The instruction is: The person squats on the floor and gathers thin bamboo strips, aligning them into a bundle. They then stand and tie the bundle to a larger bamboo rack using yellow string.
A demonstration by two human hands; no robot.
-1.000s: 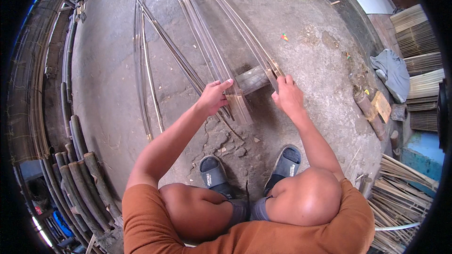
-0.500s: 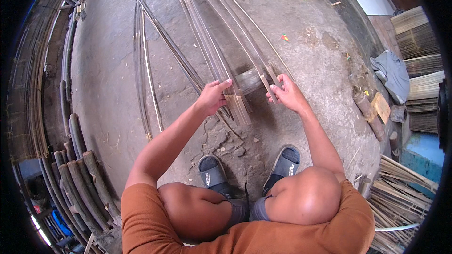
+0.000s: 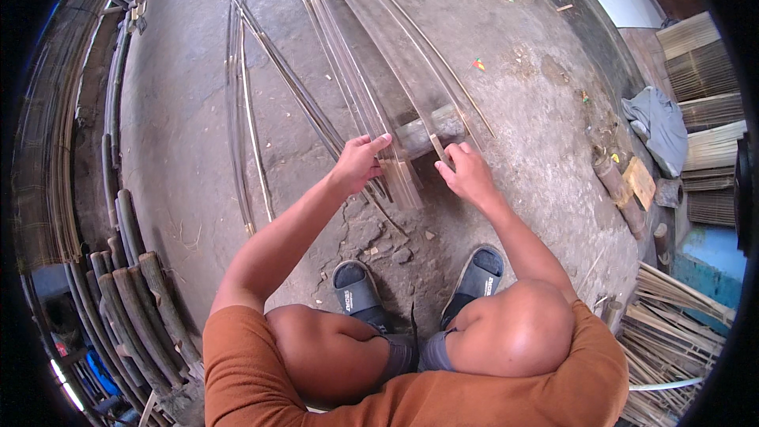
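My left hand (image 3: 361, 164) is closed round the near ends of a bunch of long bamboo strips (image 3: 345, 83), thumb on top. The strips fan out away from me along the floor. My right hand (image 3: 468, 172) pinches the near end of a single bamboo strip (image 3: 435, 141) between thumb and fingers, a little right of the bunch. Behind and between my hands a short, thick bamboo piece (image 3: 451, 122) lies crosswise under the strips. Another loose strip (image 3: 461, 83) rests to the right of the pinched one.
More long strips (image 3: 245, 95) lie on the concrete floor to the left. Bamboo poles (image 3: 130, 300) stand at the left edge. On the right are a grey cloth (image 3: 656, 128), stacked slats (image 3: 704, 71), a wooden block (image 3: 639, 180) and a heap of split bamboo (image 3: 672, 348).
My right hand has shifted slightly left and now pinches one strip; another strip it was near now lies apart to the right. My left hand has hardly moved.
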